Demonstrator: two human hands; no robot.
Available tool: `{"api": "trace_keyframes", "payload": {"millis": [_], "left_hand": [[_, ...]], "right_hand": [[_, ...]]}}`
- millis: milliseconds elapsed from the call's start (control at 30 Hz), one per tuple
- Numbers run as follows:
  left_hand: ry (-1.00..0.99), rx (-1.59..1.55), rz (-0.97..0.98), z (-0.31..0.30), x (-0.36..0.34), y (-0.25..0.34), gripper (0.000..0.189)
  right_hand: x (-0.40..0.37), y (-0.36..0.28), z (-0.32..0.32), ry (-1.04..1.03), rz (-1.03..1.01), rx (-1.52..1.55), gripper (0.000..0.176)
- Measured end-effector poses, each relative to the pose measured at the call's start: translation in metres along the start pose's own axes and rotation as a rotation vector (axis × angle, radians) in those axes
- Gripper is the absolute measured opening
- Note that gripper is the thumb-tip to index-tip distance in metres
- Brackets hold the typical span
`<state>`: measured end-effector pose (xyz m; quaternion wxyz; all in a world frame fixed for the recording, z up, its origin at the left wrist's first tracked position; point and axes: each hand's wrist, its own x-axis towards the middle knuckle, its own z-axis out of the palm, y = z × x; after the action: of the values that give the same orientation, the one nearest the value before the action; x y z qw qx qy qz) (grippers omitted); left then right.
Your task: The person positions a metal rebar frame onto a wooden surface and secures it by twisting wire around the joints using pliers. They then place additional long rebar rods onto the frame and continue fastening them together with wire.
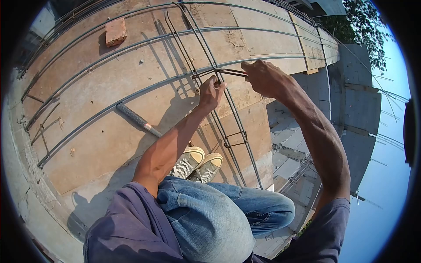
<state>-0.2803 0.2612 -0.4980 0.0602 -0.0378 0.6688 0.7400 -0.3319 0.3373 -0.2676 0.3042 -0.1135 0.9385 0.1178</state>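
My right hand point(265, 79) is closed around the handles of dark pincers point(232, 72), whose far end meets a crossing of steel bars. Just below that crossing, my left hand point(211, 93) has thumb and fingers pinched together against the bars; what lies between the fingertips is hidden. A pair of long rebars point(236, 116) runs away from my knees under both hands. Across them passes a curved rebar point(164, 81). Beside my left hand is a small bent steel tie point(196, 76), and another rectangular stirrup point(235, 139) joins the bars nearer me.
Pale formwork boards point(87, 127) lie under the bars. A brick point(115, 32) rests at the upper left. Partly behind my left forearm lies a tool with a dark grip point(133, 117). To the right the boards end at a drop, with blockwork point(289, 131) below.
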Motion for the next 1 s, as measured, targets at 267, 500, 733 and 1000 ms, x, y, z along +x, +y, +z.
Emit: {"api": "trace_keyframes", "payload": {"millis": [267,500,733,1000], "left_hand": [[-0.085,-0.131,-0.014,0.001,0.005,-0.022,0.025],[-0.276,-0.033,-0.137,-0.02,-0.003,-0.005,0.025],[-0.332,-0.039,-0.165,-0.03,0.001,0.011,0.023],[-0.304,0.089,-0.205,-0.015,0.003,0.006,0.027]], "right_hand": [[-0.013,0.034,0.038,-0.059,0.079,0.041,0.02],[-0.016,0.047,0.168,0.358,0.008,0.519,0.009],[-0.011,0.033,0.207,0.468,0.001,0.75,0.024],[-0.018,0.049,0.134,-0.132,0.223,0.728,0.034]]}}
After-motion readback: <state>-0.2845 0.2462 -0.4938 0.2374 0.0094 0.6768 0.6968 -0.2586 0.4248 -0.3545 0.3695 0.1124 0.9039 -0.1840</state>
